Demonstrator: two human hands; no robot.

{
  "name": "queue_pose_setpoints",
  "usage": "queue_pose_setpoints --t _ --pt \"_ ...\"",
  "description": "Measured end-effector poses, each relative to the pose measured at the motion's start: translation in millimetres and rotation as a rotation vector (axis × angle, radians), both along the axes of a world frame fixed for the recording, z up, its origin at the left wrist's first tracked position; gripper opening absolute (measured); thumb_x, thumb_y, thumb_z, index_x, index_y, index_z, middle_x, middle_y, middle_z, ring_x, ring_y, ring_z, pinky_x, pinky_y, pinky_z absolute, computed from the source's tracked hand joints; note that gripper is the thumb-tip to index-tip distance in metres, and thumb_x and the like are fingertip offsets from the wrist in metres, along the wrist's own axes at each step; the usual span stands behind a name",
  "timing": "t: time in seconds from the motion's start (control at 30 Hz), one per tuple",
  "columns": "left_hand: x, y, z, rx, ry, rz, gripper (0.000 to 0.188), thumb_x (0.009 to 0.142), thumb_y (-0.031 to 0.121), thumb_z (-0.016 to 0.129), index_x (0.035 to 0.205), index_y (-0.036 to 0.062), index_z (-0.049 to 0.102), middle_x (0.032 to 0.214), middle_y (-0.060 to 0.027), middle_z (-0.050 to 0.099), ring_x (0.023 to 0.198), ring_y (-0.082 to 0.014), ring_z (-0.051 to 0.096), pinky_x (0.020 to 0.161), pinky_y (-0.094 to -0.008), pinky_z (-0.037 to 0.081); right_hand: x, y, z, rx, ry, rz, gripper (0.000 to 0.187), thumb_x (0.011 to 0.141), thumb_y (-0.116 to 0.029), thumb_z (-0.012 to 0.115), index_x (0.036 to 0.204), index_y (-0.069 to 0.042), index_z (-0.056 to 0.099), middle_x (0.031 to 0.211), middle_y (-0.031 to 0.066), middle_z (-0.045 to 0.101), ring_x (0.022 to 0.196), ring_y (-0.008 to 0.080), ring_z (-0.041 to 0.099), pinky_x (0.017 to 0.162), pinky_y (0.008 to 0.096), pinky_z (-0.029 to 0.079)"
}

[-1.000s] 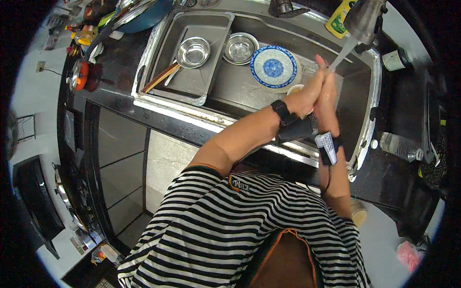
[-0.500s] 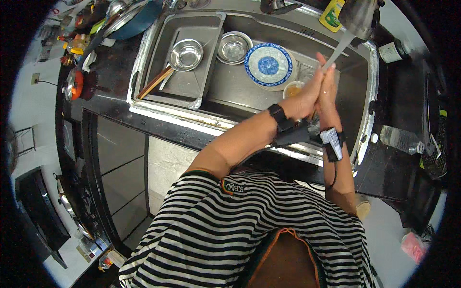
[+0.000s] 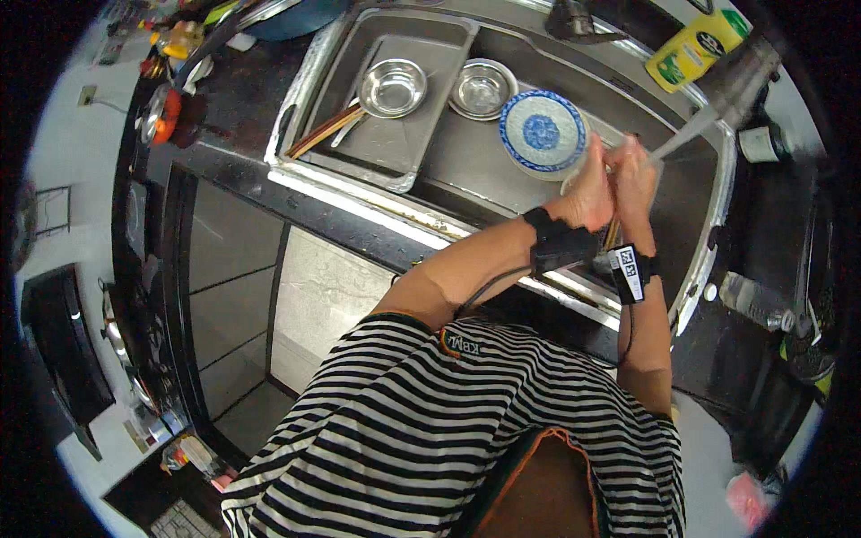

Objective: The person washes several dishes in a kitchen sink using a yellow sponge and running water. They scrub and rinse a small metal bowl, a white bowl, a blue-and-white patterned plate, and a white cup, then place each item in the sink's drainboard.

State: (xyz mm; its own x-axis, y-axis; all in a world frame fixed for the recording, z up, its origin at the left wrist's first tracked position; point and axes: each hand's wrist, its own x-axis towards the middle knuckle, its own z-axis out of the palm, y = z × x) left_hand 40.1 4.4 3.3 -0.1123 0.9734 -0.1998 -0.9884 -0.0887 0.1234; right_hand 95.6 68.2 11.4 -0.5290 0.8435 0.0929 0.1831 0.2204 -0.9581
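My left hand point(image 3: 587, 190) and my right hand point(image 3: 635, 179) are held close together over the right part of the sink, palms facing. Their fingers point up and bend a little, with no object visible between them. A stream of water point(image 3: 691, 131) runs slantwise from the blurred faucet point(image 3: 749, 79) down to my right hand. Just left of my fingers lies a blue-rimmed plate point(image 3: 542, 132) with a blue centre. Part of a pale bowl and some sticks beneath my wrists are mostly covered.
The steel sink point(image 3: 466, 184) holds a round metal bowl point(image 3: 484, 90). On its left, a metal tray point(image 3: 408, 170) carries another metal bowl point(image 3: 392, 88) and wooden chopsticks point(image 3: 325, 131). A yellow bottle point(image 3: 698, 51) stands behind, and a clear plastic bottle point(image 3: 755, 300) lies right.
My hands have gone from pressed flat together to slightly apart with fingers more bent. The view has shifted, so the sink and dishes appear farther right.
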Motion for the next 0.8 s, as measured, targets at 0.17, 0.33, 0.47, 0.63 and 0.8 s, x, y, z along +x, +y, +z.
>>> queue_pose_setpoints --t 0.17,0.33,0.47,0.63,0.8 --pt "-2 -24 -8 -0.390 0.763 -0.119 0.051 0.086 0.043 0.048 0.121 0.0059 0.042 0.118 -0.0111 0.050 0.112 -0.0221 0.045 0.094 -0.0331 0.034 -3 -5 -2 -0.082 0.068 -0.314 0.040 0.089 -0.035 0.053 0.068 -0.001 0.051 0.060 0.0024 0.050 0.055 0.0092 0.044 0.050 0.0273 0.037" --pt "-12 -33 -28 -0.093 1.283 0.018 0.048 0.076 0.017 0.064 0.116 0.0016 0.042 0.112 -0.0139 0.052 0.104 -0.0236 0.050 0.086 -0.0315 0.040 -6 -25 5 0.072 -0.204 -0.021 0.034 0.088 -0.032 0.054 0.075 -0.002 0.046 0.063 0.0056 0.042 0.060 0.0137 0.041 0.056 0.0310 0.038" --pt "-27 -40 -27 -0.135 1.575 0.006 0.037 0.076 0.018 0.063 0.107 0.0041 0.047 0.104 -0.0133 0.055 0.102 -0.0250 0.052 0.084 -0.0373 0.042 -22 -54 33 0.198 -0.324 0.177 0.031 0.084 -0.028 0.059 0.078 0.000 0.049 0.071 0.0138 0.047 0.069 0.0244 0.046 0.065 0.0364 0.039" --pt "-70 -79 4 -0.132 1.124 0.197 0.018 0.085 0.016 0.055 0.094 0.0008 0.056 0.091 -0.0076 0.061 0.077 -0.0159 0.058 0.069 -0.0292 0.048 -43 -86 84 0.683 -0.252 0.330 0.033 0.075 -0.018 0.067 0.101 -0.002 0.054 0.107 0.0152 0.051 0.098 0.0333 0.050 0.085 0.0387 0.039" --pt "-188 -142 49 -0.294 1.014 0.495 0.026 0.092 0.021 0.050 0.100 -0.0036 0.054 0.092 -0.0146 0.062 0.073 -0.0205 0.064 0.066 -0.0303 0.055 -37 -86 100 0.574 -0.249 0.339 0.040 0.075 -0.011 0.067 0.112 -0.005 0.053 0.119 0.0126 0.047 0.106 0.0320 0.048 0.089 0.0371 0.039"
